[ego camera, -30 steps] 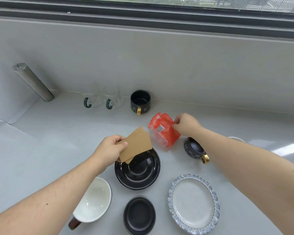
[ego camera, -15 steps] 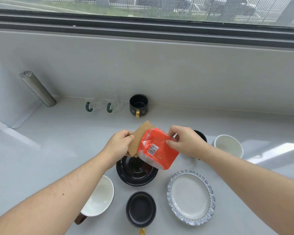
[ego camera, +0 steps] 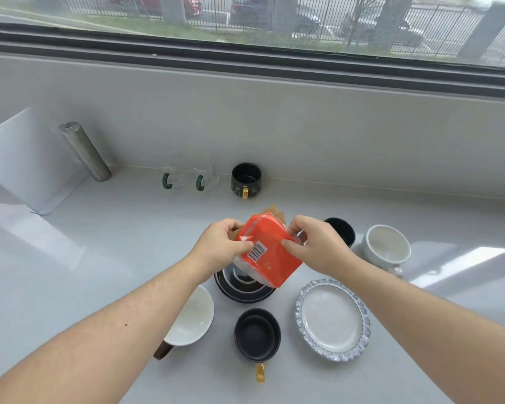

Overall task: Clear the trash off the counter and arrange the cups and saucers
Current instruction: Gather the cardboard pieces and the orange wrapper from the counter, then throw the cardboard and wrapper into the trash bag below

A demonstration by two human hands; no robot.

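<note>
An orange plastic wrapper (ego camera: 270, 252) with a barcode hangs above the counter, pinched from both sides by my left hand (ego camera: 220, 246) and my right hand (ego camera: 315, 246). Behind it pokes out a brown paper piece (ego camera: 276, 214), held together with it in my left hand. Under them lies a black saucer (ego camera: 245, 290). Near me sit a white bowl-shaped cup (ego camera: 191, 319), a black cup with a gold handle (ego camera: 257, 335) and a white plate with a grey frilled rim (ego camera: 333, 319). A black cup (ego camera: 341, 230) and a white mug (ego camera: 387, 249) stand to the right.
Along the back wall stand two glass cups with green handles (ego camera: 187, 179) and a black mug with a gold handle (ego camera: 246, 180). A steel cylinder (ego camera: 85, 151) leans at the back left beside a white board (ego camera: 27, 161). A window runs above the grey counter (ego camera: 114, 243).
My right hand brought the orange wrapper left and toward me to meet the brown paper in my left hand; both hands now hold the bundle together over the black saucer.
</note>
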